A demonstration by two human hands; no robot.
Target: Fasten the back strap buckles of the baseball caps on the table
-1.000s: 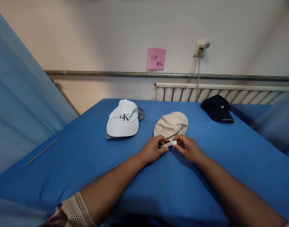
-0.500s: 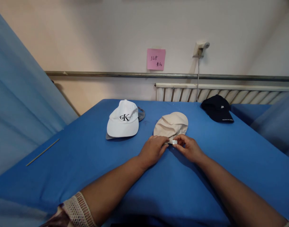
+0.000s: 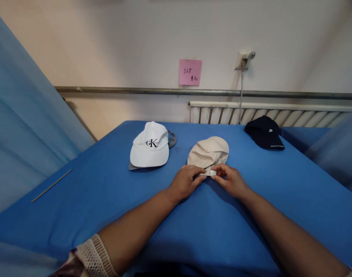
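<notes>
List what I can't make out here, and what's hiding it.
Head view, grey cap: mostly hidden by the white cap.
Head view, beige cap: near edge partly covered by the left hand.
Head view, clasp: right end hidden by the right hand.
Head view, navy cap: brim lettering too small to read.

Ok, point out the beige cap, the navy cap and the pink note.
Beige cap (image 3: 208,152): head view, on its crown.
Navy cap (image 3: 263,131): head view, on its crown.
Pink note (image 3: 190,72): head view, middle of the paper.
</notes>
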